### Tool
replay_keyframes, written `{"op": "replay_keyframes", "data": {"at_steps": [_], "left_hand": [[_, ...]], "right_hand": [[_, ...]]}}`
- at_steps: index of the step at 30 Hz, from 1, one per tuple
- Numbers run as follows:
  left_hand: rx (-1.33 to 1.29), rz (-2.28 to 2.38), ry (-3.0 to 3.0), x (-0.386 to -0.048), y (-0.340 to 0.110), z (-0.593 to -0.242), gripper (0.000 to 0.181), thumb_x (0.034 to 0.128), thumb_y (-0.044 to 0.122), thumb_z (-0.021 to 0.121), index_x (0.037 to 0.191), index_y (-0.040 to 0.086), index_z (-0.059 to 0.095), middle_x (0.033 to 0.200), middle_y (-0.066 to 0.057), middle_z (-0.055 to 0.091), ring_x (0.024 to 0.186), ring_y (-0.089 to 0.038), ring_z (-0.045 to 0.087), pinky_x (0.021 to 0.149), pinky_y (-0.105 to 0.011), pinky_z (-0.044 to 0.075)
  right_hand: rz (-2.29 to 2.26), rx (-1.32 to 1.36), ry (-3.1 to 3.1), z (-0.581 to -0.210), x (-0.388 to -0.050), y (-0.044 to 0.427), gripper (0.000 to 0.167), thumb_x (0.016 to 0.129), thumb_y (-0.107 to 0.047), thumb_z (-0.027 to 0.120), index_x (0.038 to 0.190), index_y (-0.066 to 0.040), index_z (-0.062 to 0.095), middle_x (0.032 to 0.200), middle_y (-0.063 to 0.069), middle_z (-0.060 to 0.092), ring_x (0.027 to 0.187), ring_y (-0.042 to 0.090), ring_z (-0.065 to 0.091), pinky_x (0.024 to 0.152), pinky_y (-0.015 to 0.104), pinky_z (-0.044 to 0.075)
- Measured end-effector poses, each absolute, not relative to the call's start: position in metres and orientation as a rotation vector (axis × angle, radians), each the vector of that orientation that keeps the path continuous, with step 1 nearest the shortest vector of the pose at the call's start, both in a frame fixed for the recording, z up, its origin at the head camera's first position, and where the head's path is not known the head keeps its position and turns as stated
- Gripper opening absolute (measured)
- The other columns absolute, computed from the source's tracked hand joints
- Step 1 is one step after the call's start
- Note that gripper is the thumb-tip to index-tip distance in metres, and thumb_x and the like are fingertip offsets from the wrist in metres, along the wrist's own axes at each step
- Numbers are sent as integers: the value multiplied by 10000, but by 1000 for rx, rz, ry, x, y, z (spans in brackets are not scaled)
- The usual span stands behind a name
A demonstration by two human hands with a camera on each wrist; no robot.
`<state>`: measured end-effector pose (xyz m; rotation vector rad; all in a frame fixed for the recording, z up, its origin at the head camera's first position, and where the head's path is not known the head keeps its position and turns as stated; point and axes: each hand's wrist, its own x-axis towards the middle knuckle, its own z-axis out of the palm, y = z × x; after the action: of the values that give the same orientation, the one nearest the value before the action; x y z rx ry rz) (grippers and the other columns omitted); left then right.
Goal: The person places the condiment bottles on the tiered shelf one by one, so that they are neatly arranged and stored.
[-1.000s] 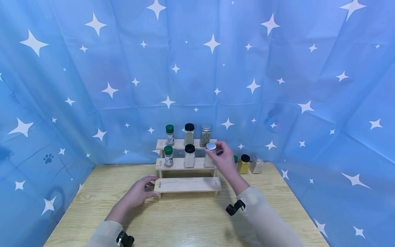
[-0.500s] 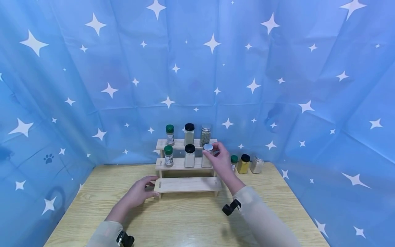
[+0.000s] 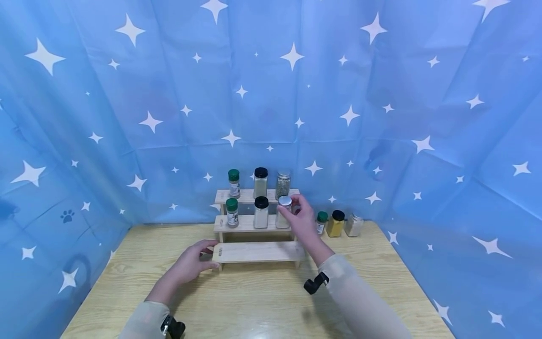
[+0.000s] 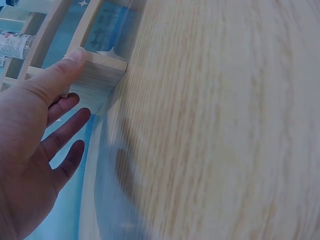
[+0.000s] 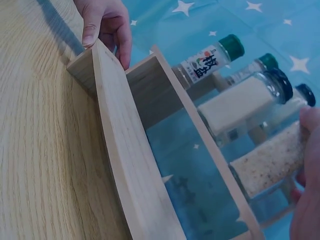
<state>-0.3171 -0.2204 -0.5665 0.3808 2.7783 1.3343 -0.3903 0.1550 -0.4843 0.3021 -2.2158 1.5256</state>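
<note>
A three-step wooden spice rack [image 3: 258, 253] stands on the table. My left hand [image 3: 194, 263] holds the left end of its lowest step, thumb at the front and fingers behind, as the left wrist view also shows. With thumb and fingers my right hand [image 3: 302, 221] grips a silver-lidded glass spice jar [image 5: 272, 161] of pale, speckled grains, upright at the right end of the middle step. Left of it on that step are a black-lidded jar [image 3: 261, 216] of white powder and a green-capped shaker [image 3: 232, 215]. The lowest step carries nothing.
On the top step stand a green-capped shaker [image 3: 234, 184], a black-lidded jar [image 3: 260, 184] and a jar of green herbs [image 3: 282, 186]. Right of the rack are a green-capped shaker [image 3: 321, 223], a yellow spice jar [image 3: 336, 225] and a pale jar [image 3: 354, 226]. A starry blue curtain [image 3: 271, 94] hangs behind.
My right hand has shifted slightly left with the silver-lidded spice jar, bringing it nearer the black-lidded one and uncovering the green-capped shaker on the table. My left hand keeps its place.
</note>
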Motion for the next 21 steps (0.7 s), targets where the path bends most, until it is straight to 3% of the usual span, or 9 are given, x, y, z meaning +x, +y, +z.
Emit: {"op": "replay_keyframes", "data": {"at_steps": [4,8,15,21], "left_hand": [[384,1337,2780,-317,-220,-566,722,943,246,919,1582,137,603,1552,-115,617,1299,-340,658,1093,-597,562],[379,1334,2778,-317,-219,-566,713,945,237,919,1577,131,607,1558,-120,612,1303,-342,658,1091,-592,564],[371,1339,2777,-316,-219,-565,708,943,212,918,1573,123,609,1551,-122,617,1304,-348,657,1095,-600,560],[394,1326,2777,-316,-219,-564,715,950,222,911,1584,124,597,1545,-119,623,1310,-356,655,1105,-611,552]], "right_hand": [[1537,289,-2215,-484,-390,155,457,958,-405,900,1279,-164,682,1102,42,662,835,246,588,677,317,511],[1578,273,-2219,-484,-389,155,472,957,-368,908,1299,-138,677,1119,56,657,874,269,592,703,322,512],[1632,269,-2313,-487,-382,167,641,928,-426,926,1417,-142,625,1290,70,637,1181,314,616,907,377,576],[1506,247,-2368,-502,-380,205,590,981,-397,880,1367,-18,642,1325,197,612,1208,398,599,912,352,558]]}}
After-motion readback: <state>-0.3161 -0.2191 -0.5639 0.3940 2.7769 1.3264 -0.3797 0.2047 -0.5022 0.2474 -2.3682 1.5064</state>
